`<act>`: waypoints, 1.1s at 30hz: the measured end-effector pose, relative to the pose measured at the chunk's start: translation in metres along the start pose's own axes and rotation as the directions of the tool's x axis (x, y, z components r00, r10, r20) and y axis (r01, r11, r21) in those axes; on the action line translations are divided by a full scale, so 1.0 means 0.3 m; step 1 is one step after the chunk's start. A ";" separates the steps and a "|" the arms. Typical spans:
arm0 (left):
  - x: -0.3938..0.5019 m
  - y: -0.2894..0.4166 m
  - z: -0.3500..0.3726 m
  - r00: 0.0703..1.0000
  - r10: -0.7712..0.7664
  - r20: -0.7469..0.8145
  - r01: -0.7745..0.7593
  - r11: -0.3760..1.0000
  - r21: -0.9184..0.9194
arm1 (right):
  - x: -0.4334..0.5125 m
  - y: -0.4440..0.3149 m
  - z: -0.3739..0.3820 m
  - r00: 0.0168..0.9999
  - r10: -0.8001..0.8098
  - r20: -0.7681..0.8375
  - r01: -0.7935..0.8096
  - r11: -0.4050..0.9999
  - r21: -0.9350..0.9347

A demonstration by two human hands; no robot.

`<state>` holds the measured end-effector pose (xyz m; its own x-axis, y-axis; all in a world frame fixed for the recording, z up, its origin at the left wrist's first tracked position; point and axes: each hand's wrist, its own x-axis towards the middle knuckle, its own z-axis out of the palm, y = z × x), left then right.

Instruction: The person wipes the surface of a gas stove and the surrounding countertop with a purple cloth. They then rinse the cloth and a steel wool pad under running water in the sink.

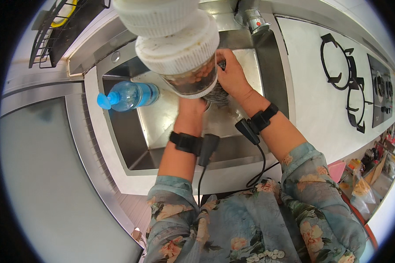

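Observation:
Both my hands are down in a stainless-steel sink point(161, 128), partly hidden by jars in the foreground. My right hand point(232, 74) has bent fingers at the upper part of a dark, finely ribbed or wiry thing point(219, 93), whose kind I cannot tell. Of my left hand point(191, 107) only the wrist and part of the heel show, below the jars; its fingers are hidden. A clear bottle with a blue pump top point(128, 96) lies tilted over the sink's left side. Black bands with cabled devices circle both wrists.
White-lidded jars point(181, 52), one holding brownish pieces, hang large across the upper middle. A metal faucet point(256, 23) stands at the sink's back. Black pan supports point(349, 79) lie on the white counter point(302, 98) beside a gas hob point(378, 88). A black wire rack point(52, 39) is at upper left.

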<state>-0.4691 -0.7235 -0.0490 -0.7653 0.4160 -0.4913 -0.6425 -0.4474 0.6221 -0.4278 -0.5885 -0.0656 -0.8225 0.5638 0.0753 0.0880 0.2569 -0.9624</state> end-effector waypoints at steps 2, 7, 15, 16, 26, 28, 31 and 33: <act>0.032 0.074 -0.046 0.997 0.067 -0.032 -0.068 0.997 -0.022 | -0.021 -0.001 -0.005 0.992 0.060 0.109 -0.069 0.994 0.080; 0.057 0.081 -0.094 0.990 0.135 -0.048 -0.140 0.984 -0.113 | -0.091 -0.070 0.057 0.913 -0.241 0.330 0.221 0.970 0.096; 0.018 0.090 -0.091 0.978 -0.069 0.195 0.031 0.980 0.196 | -0.030 0.000 -0.019 0.955 0.064 0.291 -0.088 0.993 0.072; 0.029 0.061 -0.090 0.981 -0.043 0.191 0.017 0.990 0.137 | -0.037 0.001 -0.016 0.942 0.036 0.333 0.002 0.994 -0.112; 0.131 0.018 -0.148 0.996 -0.014 0.092 0.009 0.998 0.054 | -0.056 -0.083 -0.104 0.904 0.300 0.305 -0.359 0.920 0.159; 0.069 0.009 -0.104 0.989 -0.029 0.144 0.018 0.997 0.077 | -0.039 -0.056 -0.126 0.915 0.299 0.270 -0.359 0.910 0.208; -0.018 0.010 -0.034 0.955 -0.076 0.285 0.026 0.984 0.176 | -0.033 -0.022 -0.132 0.928 0.306 0.213 -0.357 0.893 0.275; -0.050 0.011 -0.002 0.934 -0.029 0.356 -0.090 0.945 0.314 | -0.037 -0.022 -0.139 0.946 0.256 0.197 -0.285 0.948 0.140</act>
<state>-0.4598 -0.7316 -0.0398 -0.6824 0.6832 -0.2601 -0.5258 -0.2115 0.8239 -0.3956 -0.5637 -0.0493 -0.8664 0.4450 -0.2264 0.2397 -0.0271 -0.9705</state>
